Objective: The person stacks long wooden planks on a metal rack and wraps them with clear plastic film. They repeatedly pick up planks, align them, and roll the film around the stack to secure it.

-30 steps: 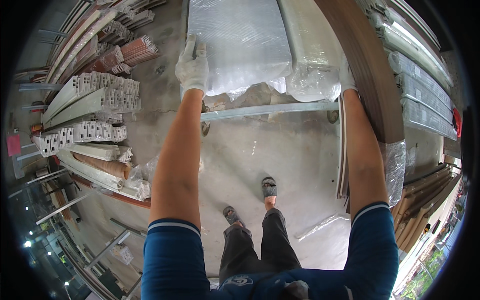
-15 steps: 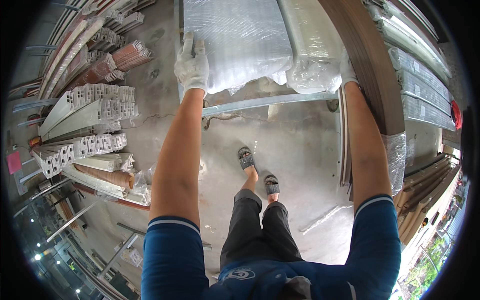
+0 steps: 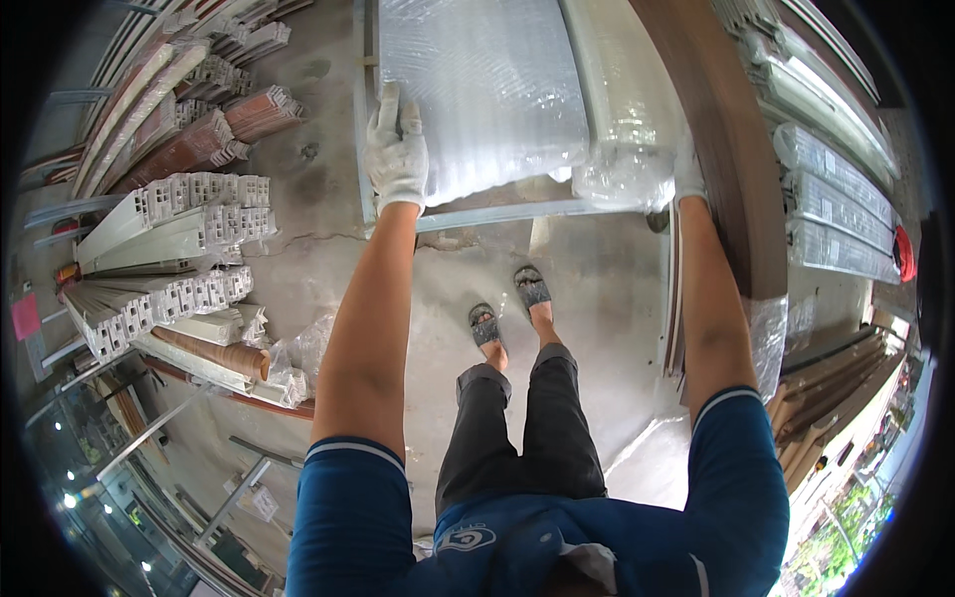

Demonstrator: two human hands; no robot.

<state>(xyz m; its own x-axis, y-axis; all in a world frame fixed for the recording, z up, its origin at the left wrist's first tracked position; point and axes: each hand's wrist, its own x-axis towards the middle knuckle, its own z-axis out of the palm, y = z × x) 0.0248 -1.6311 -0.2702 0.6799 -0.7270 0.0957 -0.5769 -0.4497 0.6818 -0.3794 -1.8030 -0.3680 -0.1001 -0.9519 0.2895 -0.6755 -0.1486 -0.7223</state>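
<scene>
My left hand [image 3: 396, 157], in a white glove, lies against the left side of a grey-white package [image 3: 477, 95] wrapped in clear film. Its fingers are stretched out and point away from me. Beside that package is a second film-wrapped bundle [image 3: 625, 109], paler and narrower. My right hand [image 3: 688, 169], also gloved, reaches between this bundle and a long brown panel [image 3: 731, 129]; its fingers are hidden there. The packages rest on a metal frame [image 3: 497, 216] whose near bar runs below their ends.
White and reddish-brown profiles [image 3: 189, 214] are stacked on the left, their ends jutting toward the aisle. Wrapped bundles [image 3: 841, 214] and brown lengths [image 3: 841, 393] lie on the right. My sandalled feet [image 3: 532, 286] stand on the concrete floor, near a caster [image 3: 659, 221] under the frame.
My right foot has stepped forward, ahead of the left. The packages' near ends appear slightly nearer to me, and my left hand is lower and farther right in view.
</scene>
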